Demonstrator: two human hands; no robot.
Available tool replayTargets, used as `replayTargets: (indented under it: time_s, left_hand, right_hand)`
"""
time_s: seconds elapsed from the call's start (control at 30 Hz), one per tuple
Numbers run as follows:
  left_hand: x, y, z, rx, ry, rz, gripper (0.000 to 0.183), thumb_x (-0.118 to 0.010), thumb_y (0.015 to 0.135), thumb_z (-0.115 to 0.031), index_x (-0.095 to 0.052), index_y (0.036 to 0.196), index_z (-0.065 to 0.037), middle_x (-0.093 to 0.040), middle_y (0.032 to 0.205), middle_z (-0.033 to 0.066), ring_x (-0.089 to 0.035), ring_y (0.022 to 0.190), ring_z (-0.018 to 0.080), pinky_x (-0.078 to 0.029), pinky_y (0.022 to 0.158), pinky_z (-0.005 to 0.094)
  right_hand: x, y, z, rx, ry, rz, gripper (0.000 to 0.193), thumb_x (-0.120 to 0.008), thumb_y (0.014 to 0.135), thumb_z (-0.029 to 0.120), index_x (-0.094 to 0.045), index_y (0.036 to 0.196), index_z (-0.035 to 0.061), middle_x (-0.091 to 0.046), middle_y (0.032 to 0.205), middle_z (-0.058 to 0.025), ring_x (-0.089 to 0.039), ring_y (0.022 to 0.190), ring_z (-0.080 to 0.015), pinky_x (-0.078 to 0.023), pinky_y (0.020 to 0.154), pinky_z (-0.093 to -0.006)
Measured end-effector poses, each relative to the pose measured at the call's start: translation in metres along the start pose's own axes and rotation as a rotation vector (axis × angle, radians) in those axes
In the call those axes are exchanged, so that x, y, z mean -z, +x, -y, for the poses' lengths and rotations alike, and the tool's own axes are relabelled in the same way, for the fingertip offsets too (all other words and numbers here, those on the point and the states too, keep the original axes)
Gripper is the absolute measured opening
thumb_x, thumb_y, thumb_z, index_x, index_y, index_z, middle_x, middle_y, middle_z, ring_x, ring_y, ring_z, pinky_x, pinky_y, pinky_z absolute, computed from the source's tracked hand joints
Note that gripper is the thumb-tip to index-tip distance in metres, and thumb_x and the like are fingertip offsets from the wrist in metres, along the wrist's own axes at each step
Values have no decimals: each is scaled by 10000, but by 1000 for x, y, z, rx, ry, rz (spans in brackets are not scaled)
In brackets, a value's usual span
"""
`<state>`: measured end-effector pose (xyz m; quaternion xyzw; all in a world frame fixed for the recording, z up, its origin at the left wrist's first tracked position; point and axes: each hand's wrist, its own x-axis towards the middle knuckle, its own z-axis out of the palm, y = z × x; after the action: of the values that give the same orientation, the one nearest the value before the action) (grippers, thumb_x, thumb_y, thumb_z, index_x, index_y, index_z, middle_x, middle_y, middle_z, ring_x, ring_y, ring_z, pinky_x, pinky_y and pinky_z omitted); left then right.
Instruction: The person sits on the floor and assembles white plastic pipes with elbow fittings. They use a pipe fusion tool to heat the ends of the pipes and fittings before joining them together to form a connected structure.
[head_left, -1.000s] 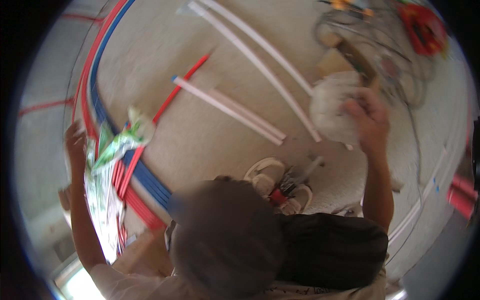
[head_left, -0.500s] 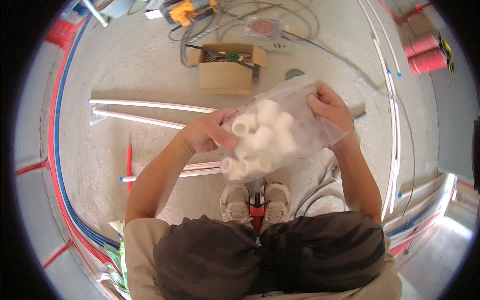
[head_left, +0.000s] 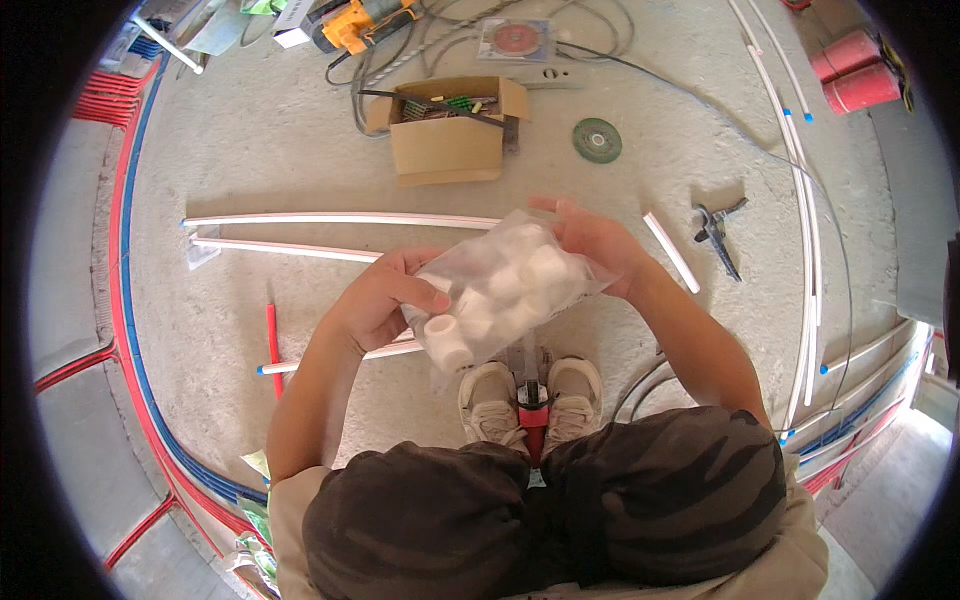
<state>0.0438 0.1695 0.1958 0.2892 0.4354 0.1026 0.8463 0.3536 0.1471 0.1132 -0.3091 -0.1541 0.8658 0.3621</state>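
A clear plastic bag (head_left: pixel 480 335) filled with several white pipe fittings (head_left: pixel 450 338) hangs in front of me above my shoes. My left hand (head_left: pixel 385 300) grips its left side, with the thumb laid over the plastic and the other fingers partly hidden behind. At the bag's upper right end is my right hand (head_left: pixel 605 250), closed around the plastic there; its fingertips point left and are slightly blurred. The fittings are bunched together in the bag, one showing its round open end at the lower left.
Ahead stands an open cardboard box (head_left: pixel 447 150) of small parts, near a green disc (head_left: pixel 597 140) and a yellow power tool (head_left: pixel 365 25). White pipes (head_left: pixel 340 218) lie at left and right. A short pipe (head_left: pixel 671 252) and black pipe cutter (head_left: pixel 717 238) lie right of my hands.
The bag has come lower and slightly left, crumpling at its right end. My right hand has moved down and left, shifting its hold. The cutter and short pipe are now uncovered.
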Motion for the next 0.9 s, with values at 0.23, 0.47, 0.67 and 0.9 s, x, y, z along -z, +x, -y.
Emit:
replayTargets:
  time_s: [0.23, 0.47, 0.67, 0.9]
  left_hand:
    - [-23, 5, 0, 27, 449, 140, 827, -836, 832, -362, -475, 1468, 23, -613, 1360, 122, -575, 1235, 220, -423, 1091, 366]
    - [-44, 16, -1, -55, 448, 13, 580, -759, 919, -362, -602, 1328, 18, -690, 1168, 92, -632, 1061, 171, -491, 942, 333]
    - [-41, 21, 12, -112, 399, -169, 440, -709, 965, -342, -680, 1198, 30, -715, 1034, 68, -653, 926, 138, -519, 833, 298]
    - [-64, 14, 1, -316, 426, -88, 425, -651, 1005, -361, -707, 1135, 39, -716, 984, 57, -656, 889, 127, -527, 806, 291]
  right_hand:
    - [-35, -8, -17, 138, -311, -98, 797, -767, 826, 12, -370, 1517, 42, -587, 1341, -125, -608, 1206, -229, -500, 1044, -382]
    - [-68, -27, -18, 292, -238, -101, 719, -783, 843, 63, -421, 1463, 45, -564, 1326, -98, -584, 1192, -202, -478, 1040, -353]
    - [-63, -34, -17, 325, -287, -207, 585, -745, 887, 62, -450, 1391, 48, -558, 1338, -116, -584, 1207, -193, -517, 993, -339]
    - [-64, -38, -16, 281, -193, -129, 551, -773, 876, 63, -466, 1330, 3, -586, 1289, -118, -585, 1203, -197, -501, 1019, -345]
